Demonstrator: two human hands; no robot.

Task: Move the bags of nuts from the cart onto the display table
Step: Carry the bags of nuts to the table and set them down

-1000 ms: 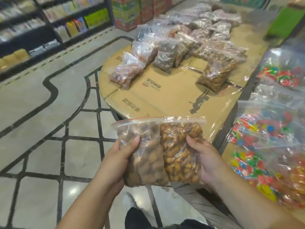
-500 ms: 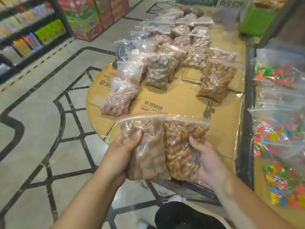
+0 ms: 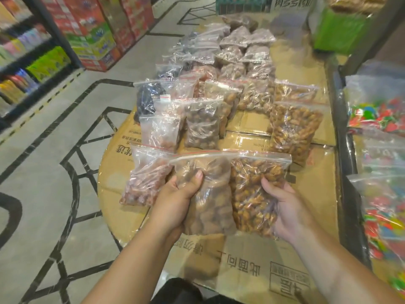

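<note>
Two bags of nuts, held side by side over the near part of the counter [image 3: 252, 266].

The left hand [image 3: 175, 200] grips a bag of pale brown nuts [image 3: 210, 211] with the thumb pressed on its front. The right hand [image 3: 289, 209] grips a bag of golden nuts [image 3: 252, 189] from its right side, also with the thumb on the front. The two bags touch along their long edges, and their red seals point away from the hands. Just left of the left hand lies a bag of pinkish nuts [image 3: 142, 183]. Beyond both hands, more bags [image 3: 236, 84] lie in rows on the cardboard-covered counter. Right of the right hand are bags of coloured sweets [image 3: 381, 194].
</note>
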